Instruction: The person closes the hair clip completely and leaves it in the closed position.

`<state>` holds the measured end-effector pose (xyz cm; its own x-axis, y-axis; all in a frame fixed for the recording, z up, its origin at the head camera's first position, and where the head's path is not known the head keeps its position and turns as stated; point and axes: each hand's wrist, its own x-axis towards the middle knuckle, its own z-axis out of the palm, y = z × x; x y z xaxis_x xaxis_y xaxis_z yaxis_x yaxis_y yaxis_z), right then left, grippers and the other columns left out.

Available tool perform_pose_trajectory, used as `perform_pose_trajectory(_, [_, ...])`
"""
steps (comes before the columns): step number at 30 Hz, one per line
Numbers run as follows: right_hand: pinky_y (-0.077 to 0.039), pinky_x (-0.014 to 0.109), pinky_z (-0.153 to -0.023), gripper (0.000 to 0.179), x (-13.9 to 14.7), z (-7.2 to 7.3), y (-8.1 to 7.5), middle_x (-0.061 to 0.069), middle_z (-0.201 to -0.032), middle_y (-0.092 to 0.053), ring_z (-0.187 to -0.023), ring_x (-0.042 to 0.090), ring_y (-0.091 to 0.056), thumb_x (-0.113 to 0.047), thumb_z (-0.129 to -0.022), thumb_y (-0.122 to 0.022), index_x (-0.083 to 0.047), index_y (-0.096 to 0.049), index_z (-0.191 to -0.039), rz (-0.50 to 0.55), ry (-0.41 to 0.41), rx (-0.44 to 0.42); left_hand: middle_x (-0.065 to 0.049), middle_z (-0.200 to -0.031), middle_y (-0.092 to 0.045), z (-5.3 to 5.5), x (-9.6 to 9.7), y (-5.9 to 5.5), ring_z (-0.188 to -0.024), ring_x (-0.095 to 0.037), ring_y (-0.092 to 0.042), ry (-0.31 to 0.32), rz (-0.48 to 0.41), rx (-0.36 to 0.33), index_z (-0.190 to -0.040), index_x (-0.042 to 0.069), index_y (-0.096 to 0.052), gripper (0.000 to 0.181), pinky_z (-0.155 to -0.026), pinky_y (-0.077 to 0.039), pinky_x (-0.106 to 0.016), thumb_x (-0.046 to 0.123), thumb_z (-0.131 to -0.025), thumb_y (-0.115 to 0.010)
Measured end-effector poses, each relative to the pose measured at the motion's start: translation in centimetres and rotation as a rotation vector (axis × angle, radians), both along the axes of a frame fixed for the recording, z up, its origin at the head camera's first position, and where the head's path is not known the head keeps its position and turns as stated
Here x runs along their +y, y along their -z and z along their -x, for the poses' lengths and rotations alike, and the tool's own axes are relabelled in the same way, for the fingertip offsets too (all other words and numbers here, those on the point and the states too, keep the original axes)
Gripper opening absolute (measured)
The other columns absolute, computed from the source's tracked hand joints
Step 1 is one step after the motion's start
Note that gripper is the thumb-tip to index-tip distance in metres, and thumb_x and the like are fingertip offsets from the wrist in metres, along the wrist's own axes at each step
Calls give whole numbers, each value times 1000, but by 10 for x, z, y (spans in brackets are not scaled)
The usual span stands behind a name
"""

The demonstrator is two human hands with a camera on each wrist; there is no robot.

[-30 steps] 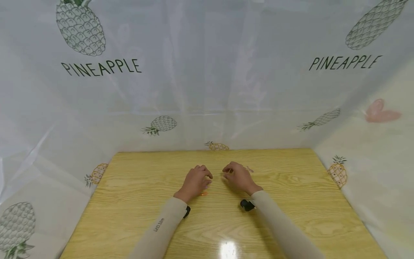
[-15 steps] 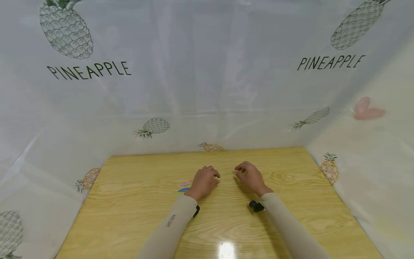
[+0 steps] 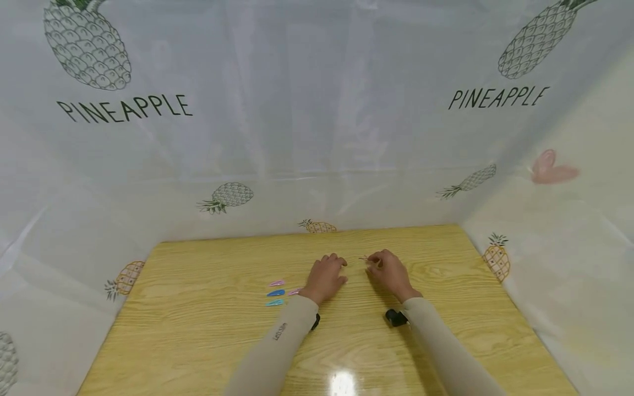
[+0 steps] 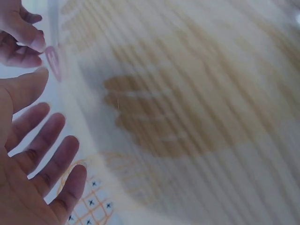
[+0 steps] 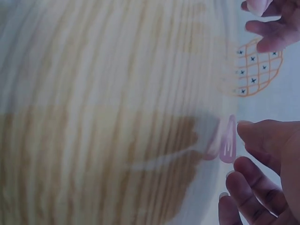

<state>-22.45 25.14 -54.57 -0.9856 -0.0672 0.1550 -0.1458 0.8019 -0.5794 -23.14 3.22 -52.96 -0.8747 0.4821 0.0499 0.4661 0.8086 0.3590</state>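
In the head view, my right hand (image 3: 391,273) pinches a pink snap hair clip (image 3: 364,258) at its fingertips, close over the wooden table. The right wrist view shows that pink clip (image 5: 228,140) beside the thumb tip and index finger, its reflection next to it. Across from it, my left hand (image 3: 324,279) hovers with spread, relaxed fingers and holds nothing. In the left wrist view, the clip's narrow end (image 4: 58,75) points toward the left thumb. Left of my left forearm lie a pink clip (image 3: 277,283), a blue clip (image 3: 275,293) and a light blue clip (image 3: 274,303).
Another pink clip (image 3: 294,292) lies partly covered by my left wrist. Black wrist-worn devices show at the right wrist (image 3: 396,317) and left wrist. A pineapple-printed sheet (image 3: 317,137) hangs behind and beside the wooden table (image 3: 198,330).
The pink clip, first beyond my right hand on the table, is now at its fingertips. Both hands have shifted right, uncovering clips on the left. An orange clip seen earlier is now hidden.
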Motion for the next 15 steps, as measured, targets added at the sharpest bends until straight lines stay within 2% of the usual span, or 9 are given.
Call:
perform_pose_trajectory(8, [-58,46,-73,26,4,1,1,14,-108,-65,-89,28,-66,-5,-94,-80,0,-74,-119,-8,46,-26,-8,-135,-60,2,17,5,-124,-27,-59,-6,50,-36,-144,13,-61,49,-102,-51,-45,31,-101,-75])
perform_pose_trajectory(12, [-58,46,-72,32,5,3,1,17,-110,-64,-90,30,-66,-5,-94,-79,1,-71,-125,-16,57,-35,-9,-137,-59,3,24,4,-126,-28,-58,-15,60,-45,-148,11,-59,53,-104,-51,-44,32,-102,-75])
perform_pose_trajectory(15, [-58,47,-71,32,6,6,2,17,-109,-64,-90,30,-67,-6,-94,-80,1,-72,-123,-28,67,-41,-9,-136,-58,4,29,3,-126,-27,-57,-16,57,-50,-149,10,-58,55,-104,-51,-43,33,-102,-75])
